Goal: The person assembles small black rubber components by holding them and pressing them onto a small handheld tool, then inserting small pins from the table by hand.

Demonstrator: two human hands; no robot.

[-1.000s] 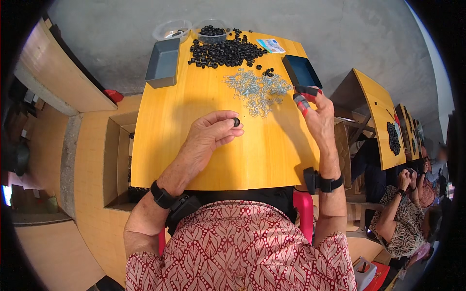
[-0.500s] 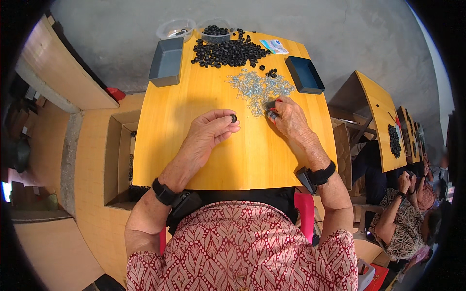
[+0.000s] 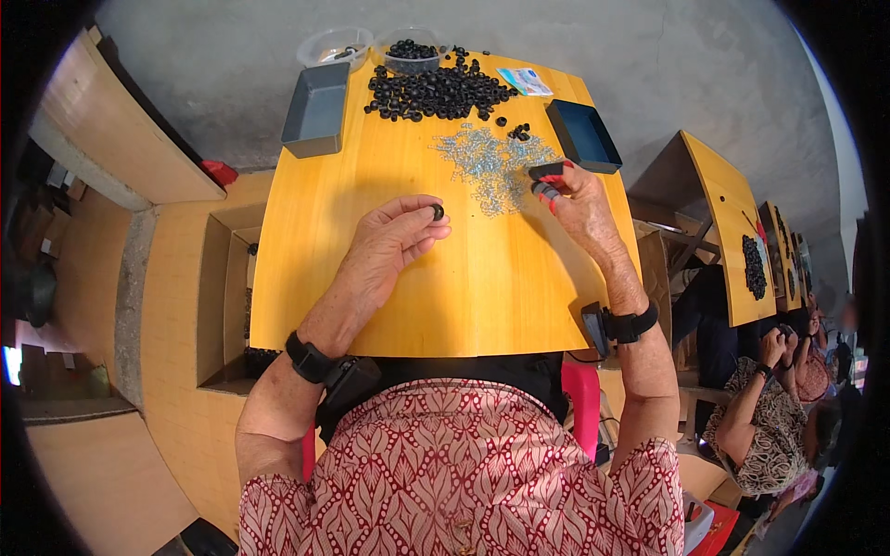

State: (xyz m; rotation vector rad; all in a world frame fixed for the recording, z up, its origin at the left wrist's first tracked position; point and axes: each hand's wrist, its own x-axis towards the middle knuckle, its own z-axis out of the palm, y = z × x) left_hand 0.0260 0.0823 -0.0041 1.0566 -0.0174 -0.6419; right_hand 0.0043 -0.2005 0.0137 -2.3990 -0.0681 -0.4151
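My left hand [image 3: 397,236] is closed over the left-middle of the yellow table, pinching a small black ring-like piece [image 3: 438,213] between thumb and fingertips. My right hand [image 3: 582,206] is at the right edge of a scattered pile of tiny silvery, clear-looking pieces [image 3: 487,165]. Dark coverings with red bands wrap its thumb and forefinger, whose tips stand a little apart. No piece shows between them, though one could be too small to see. Beyond the silvery pile lies a large heap of black round pieces [image 3: 431,93], with a few strays to its right.
A grey tray [image 3: 315,111] stands at the far left, a dark blue tray [image 3: 584,136] at the far right. Two clear tubs [image 3: 336,46] and a small packet [image 3: 525,82] sit at the back. A cardboard box [image 3: 218,296] is left of the yellow table [image 3: 389,324]. Other people work at right.
My right hand has moved right and slightly away from me, its covered fingertips lifting from the silvery pile's near edge. My left hand has shifted slightly left and away, still pinching the black piece.
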